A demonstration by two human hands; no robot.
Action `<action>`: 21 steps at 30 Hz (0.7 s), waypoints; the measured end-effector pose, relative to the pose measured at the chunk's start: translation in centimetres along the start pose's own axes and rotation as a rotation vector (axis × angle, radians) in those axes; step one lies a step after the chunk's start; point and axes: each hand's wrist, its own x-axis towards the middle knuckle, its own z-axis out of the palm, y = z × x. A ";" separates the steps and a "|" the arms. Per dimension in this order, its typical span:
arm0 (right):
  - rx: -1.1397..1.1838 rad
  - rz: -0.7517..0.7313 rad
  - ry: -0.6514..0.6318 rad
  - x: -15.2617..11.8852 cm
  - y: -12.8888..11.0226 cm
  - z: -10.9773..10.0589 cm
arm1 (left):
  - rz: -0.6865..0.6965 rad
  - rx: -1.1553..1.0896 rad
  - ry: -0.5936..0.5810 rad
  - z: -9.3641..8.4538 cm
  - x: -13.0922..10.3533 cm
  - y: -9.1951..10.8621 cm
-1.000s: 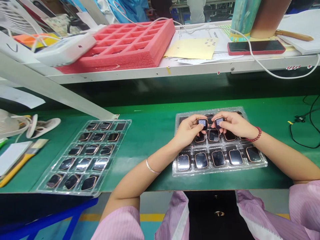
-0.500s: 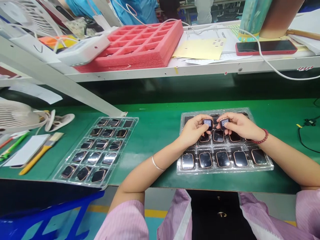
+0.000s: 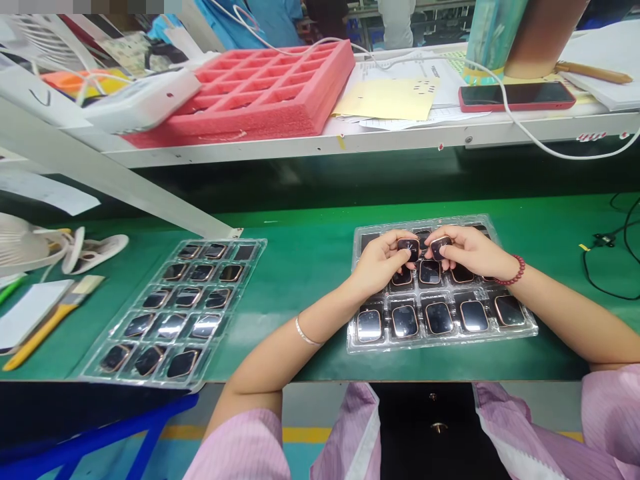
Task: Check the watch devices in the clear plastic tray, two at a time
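Observation:
A clear plastic tray (image 3: 520,330) of dark square watch bodies with rose-gold rims lies on the green belt in front of me. My left hand (image 3: 381,262) pinches one watch body (image 3: 408,248) above the tray's far rows, and its screen shows a watch face. My right hand (image 3: 467,252), with a red bead bracelet at the wrist, grips a second watch body (image 3: 440,247) right beside the first. Both hands hover over the tray's back half and hide some pockets there.
A second clear tray (image 3: 253,270) of watch bodies lies to the left. A brush (image 3: 47,323), a white card and a small fan sit at the far left. The shelf above holds a red foam tray (image 3: 260,87), papers, a phone (image 3: 515,95) and a white cable. Black wires lie at the right.
The QR code patterns on both held watch screens have given way to a watch face on the left one and a dark screen on the right. The hands stay over the tray.

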 end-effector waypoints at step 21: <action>0.005 -0.105 -0.015 -0.1 0.1 0.0 | 0.022 0.003 0.044 0.2 0.0 0.3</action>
